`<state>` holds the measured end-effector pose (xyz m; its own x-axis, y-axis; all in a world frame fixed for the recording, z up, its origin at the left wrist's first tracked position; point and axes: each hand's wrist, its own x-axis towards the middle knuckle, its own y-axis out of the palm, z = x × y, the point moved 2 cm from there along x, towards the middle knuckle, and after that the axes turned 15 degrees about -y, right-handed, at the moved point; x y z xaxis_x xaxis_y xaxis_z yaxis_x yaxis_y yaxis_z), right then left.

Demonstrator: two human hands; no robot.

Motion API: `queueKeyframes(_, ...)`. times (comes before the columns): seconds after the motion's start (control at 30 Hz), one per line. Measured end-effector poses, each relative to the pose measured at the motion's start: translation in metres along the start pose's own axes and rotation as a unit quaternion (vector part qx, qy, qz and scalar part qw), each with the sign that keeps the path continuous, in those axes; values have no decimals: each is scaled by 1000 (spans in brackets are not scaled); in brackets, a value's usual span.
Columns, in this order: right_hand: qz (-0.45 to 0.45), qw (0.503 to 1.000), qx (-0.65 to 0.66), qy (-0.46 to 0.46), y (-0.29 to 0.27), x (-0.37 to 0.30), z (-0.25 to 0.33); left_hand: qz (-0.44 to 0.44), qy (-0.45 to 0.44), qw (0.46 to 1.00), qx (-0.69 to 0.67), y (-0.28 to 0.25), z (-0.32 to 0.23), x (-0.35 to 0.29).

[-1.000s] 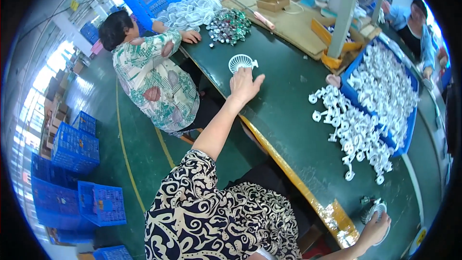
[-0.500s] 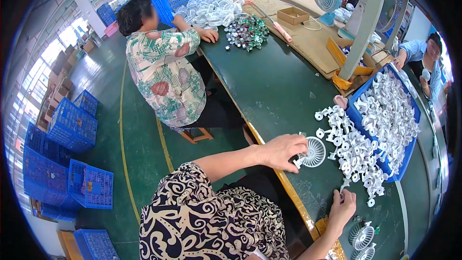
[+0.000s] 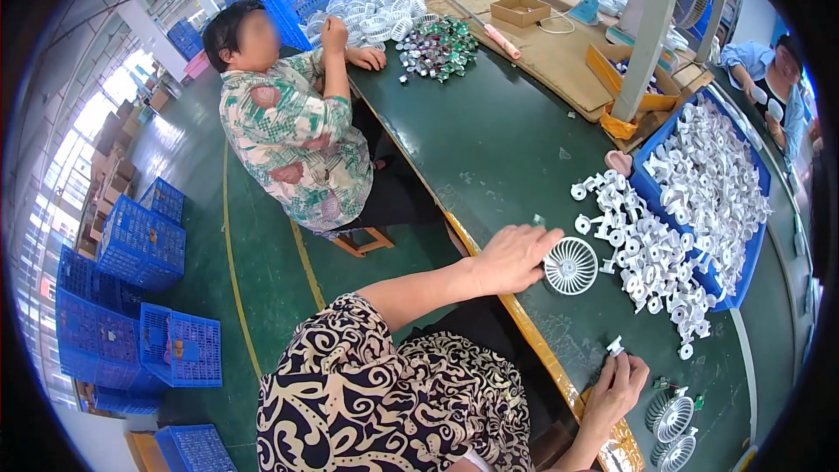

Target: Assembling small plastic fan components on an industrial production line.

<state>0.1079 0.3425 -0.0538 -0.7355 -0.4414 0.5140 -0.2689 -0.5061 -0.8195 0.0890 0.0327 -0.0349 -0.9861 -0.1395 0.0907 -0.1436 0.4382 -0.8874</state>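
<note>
My left hand (image 3: pixel 516 260) is closed on the edge of a round white fan grille (image 3: pixel 571 266), which faces up just above or on the green tabletop. A bit of green shows by its fingertips. Nearer me, my right hand (image 3: pixel 619 385) pinches a small white plastic part (image 3: pixel 615 346) that juts up past the fingertips. Right of the grille lies a heap of similar white plastic parts (image 3: pixel 647 249), spilling beside a blue bin (image 3: pixel 728 301) full of them. Two white fan grilles (image 3: pixel 671 419) with small green pieces attached rest right of my right hand.
A co-worker (image 3: pixel 288 122) sits at the table's far left, by a pile of white grilles (image 3: pixel 371 17) and a heap of small green and silver pieces (image 3: pixel 440 48). Another person (image 3: pixel 769 79) is beyond the bin. A grey post (image 3: pixel 651 31) rises at the back. Blue crates (image 3: pixel 140 245) stand on the floor.
The white part in my right hand now points up, clear of the heap. My left hand has shifted slightly left and up with the grille. The co-worker has raised one hand.
</note>
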Motion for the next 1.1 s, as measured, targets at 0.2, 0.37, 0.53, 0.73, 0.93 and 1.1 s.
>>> queueKeyframes(0.2, -24, 997, 54, 57, 2, -2, -7, -31, -46, 993, 105, -9, 1, 6)
queueKeyframes(0.37, -39, 996, 51, 56, -2, 0, -9, 31, -35, 996, 77, -22, 1, 11)
queueKeyframes(0.53, -17, 991, 91, 101, -11, -4, -8, -25, -34, 997, 58, -15, 3, 6)
queueKeyframes(0.73, 32, 987, 81, 138, -19, -13, -11, -49, -53, 993, 92, -10, -1, 1)
queueKeyframes(0.93, 41, 990, 65, 120, -13, 13, -6, -27, -6, 999, -20, -15, 3, 4)
queueKeyframes(1.1, -55, 990, 100, 77, -10, 43, 26, 93, -63, 976, -187, -8, -4, 3)
